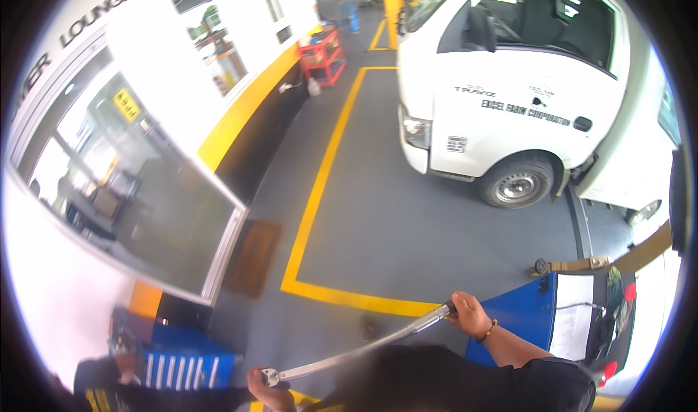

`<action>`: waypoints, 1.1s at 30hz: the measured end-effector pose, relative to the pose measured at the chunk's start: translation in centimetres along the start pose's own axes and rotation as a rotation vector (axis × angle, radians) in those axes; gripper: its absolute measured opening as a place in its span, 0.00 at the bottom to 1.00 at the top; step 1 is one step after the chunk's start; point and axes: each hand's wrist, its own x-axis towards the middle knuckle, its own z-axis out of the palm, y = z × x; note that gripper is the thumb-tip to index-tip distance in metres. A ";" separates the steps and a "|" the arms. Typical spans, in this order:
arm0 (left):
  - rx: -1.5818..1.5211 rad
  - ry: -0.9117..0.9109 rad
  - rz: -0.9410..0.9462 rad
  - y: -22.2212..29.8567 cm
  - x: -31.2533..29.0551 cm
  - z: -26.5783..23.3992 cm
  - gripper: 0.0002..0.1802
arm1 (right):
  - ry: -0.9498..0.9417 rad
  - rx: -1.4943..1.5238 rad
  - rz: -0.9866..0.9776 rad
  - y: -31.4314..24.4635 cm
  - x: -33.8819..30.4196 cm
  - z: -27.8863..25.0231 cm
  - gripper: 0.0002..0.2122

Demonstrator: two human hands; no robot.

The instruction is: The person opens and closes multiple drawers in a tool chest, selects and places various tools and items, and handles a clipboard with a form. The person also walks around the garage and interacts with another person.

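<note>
A long chrome torque wrench [416, 326] lies slantwise across the front of my body, its grip end higher and to the right. My right hand [470, 316] is wrapped round the dark end of the grip, with a beaded bracelet at the wrist. At the lower left, the fingers of my left hand [267, 393] close round the ratchet head. Part of that hand is cut off by the lower edge. Nothing is attached to the wrench that I can make out.
A white truck [502, 85] stands ahead to the right. Beside my right arm is a blue cart [502, 317] with papers [573, 317] on it. A blue tool cabinet [189, 368] stands at lower left, near a glass door [174, 216] and brown mat [254, 256]. Farther off is a red trolley [321, 57].
</note>
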 end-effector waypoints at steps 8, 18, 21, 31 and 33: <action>0.142 -0.655 -0.984 -9.7 10.3 10.1 0.12 | 0.414 -0.538 -0.444 -11.7 4.9 2.8 0.16; 0.197 -1.140 -1.385 -0.4 5.8 37.2 0.14 | -0.200 0.908 -1.156 -16.5 12.4 -9.0 0.13; -0.020 -1.096 -1.104 -0.1 2.0 42.9 0.15 | 0.147 0.984 -0.974 -15.1 11.5 -13.5 0.15; -0.503 -0.943 -0.495 0.6 -6.4 58.6 0.13 | 0.853 1.424 -1.072 -14.2 15.5 -26.1 0.12; -0.553 -0.931 -0.367 0.8 -6.7 59.6 0.15 | 0.937 1.419 -1.026 -14.3 16.3 -28.6 0.13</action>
